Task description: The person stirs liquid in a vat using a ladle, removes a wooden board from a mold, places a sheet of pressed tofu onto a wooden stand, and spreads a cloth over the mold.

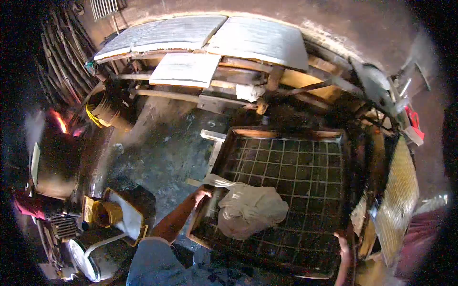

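Note:
In front of me is a large dark wooden frame (339,190) with a wire-like grid across it. A crumpled white cloth (253,209) lies on the left part of the grid. My left hand (202,194) is closed on the frame's left edge, close to the cloth. On the opposite side, my right hand (342,242) grips the frame's right edge near the front corner; its fingers are only partly visible.
White slabs (260,40) rest on a wooden rack at the back. Left of me are a fire (59,121), a yellow-rimmed bucket (102,107), a yellowish container (107,213) and a round lidded pot (86,260). A ribbed panel (397,200) leans at right.

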Available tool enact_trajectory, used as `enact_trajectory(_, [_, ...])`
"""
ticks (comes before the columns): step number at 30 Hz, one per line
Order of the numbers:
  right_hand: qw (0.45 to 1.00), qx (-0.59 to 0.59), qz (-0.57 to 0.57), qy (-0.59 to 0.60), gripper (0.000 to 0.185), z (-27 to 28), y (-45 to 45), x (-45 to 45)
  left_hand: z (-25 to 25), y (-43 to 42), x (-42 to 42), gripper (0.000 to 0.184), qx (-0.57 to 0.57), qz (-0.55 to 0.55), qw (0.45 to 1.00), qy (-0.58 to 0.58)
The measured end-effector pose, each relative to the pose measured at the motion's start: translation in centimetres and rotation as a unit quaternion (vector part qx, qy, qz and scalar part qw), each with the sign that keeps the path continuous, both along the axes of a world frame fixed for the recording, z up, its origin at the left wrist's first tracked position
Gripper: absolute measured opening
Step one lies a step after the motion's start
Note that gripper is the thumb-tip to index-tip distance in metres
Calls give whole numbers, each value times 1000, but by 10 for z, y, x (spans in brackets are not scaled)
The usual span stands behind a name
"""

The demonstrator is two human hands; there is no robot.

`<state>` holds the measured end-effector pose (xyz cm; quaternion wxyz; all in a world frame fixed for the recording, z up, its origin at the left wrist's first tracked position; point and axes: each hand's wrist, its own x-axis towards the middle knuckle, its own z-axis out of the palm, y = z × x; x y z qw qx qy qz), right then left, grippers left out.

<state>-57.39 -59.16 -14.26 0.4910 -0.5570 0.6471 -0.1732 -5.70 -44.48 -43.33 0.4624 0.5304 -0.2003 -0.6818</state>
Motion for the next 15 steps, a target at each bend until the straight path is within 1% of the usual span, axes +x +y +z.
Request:
enact_trajectory(3, [998,69,6,-11,56,-91,-33,17,-35,-6,52,41,32,35,998,-31])
enact_trajectory(6, [991,129,-1,-22,52,-195,-59,28,-72,-19,98,42,56,67,994,-67])
enact_trajectory(9, [983,183,-11,-33,48,-290,-75,29,-107,-30,121,44,70,93,990,-84])
enact_trajectory(12, [972,228,-22,-47,44,-368,-80,27,-140,-33,135,46,82,109,986,-91])
enact_trajectory(15, [963,255,-45,-76,40,-432,-71,21,-170,-30,139,48,91,120,984,-92])
